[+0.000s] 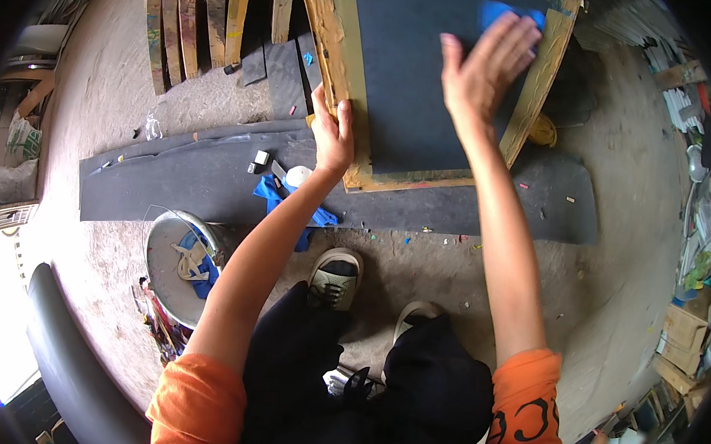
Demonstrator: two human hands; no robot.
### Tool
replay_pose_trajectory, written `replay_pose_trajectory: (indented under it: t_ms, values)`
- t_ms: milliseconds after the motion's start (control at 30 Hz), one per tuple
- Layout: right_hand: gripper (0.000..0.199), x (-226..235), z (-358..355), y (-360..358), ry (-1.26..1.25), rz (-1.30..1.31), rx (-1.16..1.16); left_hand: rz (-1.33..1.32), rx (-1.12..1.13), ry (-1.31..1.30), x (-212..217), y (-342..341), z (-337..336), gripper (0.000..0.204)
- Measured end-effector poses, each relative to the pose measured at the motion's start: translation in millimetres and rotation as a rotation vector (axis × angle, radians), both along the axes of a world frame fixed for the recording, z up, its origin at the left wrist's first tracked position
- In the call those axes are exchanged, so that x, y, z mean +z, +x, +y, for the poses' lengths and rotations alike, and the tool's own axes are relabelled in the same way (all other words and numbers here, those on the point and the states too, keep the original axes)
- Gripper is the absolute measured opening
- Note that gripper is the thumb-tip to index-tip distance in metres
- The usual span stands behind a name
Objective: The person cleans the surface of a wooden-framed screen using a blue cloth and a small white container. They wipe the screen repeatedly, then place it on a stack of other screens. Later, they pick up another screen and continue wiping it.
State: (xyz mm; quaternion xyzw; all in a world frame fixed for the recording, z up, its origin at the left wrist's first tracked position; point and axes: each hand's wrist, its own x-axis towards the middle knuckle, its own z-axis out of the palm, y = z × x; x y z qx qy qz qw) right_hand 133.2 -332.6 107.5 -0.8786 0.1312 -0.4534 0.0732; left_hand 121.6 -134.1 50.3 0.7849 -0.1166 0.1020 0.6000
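Holding the panel (418, 86), at 1 o'clock: left hand (334, 138) clamped on the left edge of its tan frame (351, 69), thumb on the near face. Right hand (482, 78) flat, thumb splayed, fingers over a motion-blurred blue cloth (502, 14) at the panel's 1–2 o'clock corner. Hands well apart. Black mat (169, 180) on the floor (620, 207), running 9 to 3. Blue rag (269, 189) on it. Bucket (161, 250) at 8, cloths inside. Stained wooden bars (189, 12) at 10–11.
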Motion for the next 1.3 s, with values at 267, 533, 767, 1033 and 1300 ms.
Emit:
replay_pose_trajectory:
  t_ms: [267, 533, 767, 1033, 1300]
  values:
    - [0.062, -115.0, 52.6, -113.2, -0.212, 0.621, 0.716, 0.029, -0.062, -0.026, -4.3, 6.1, 4.5, 0.042]
    - [0.071, 3.7, 33.3, -7.3, -0.068, 0.048, 0.258, -0.034, -0.014, 0.036, 0.4, 6.4, 5.8, 0.044]
    - [0.052, -6.6, 55.7, -5.6, -0.091, 0.047, 0.492, 0.050, -0.096, -0.043, 5.2, 5.1, 4.7, 0.045]
    - [0.028, -61.9, 26.5, -118.4, -0.301, 0.363, 0.888, 0.027, -0.165, 0.001, 8.7, 3.5, 12.3, 0.046]
    - [0.012, 77.4, 49.2, -139.7, 1.448, 0.318, 0.716, -0.134, 0.072, 0.434, 50.9, -15.0, 41.6, 0.043]
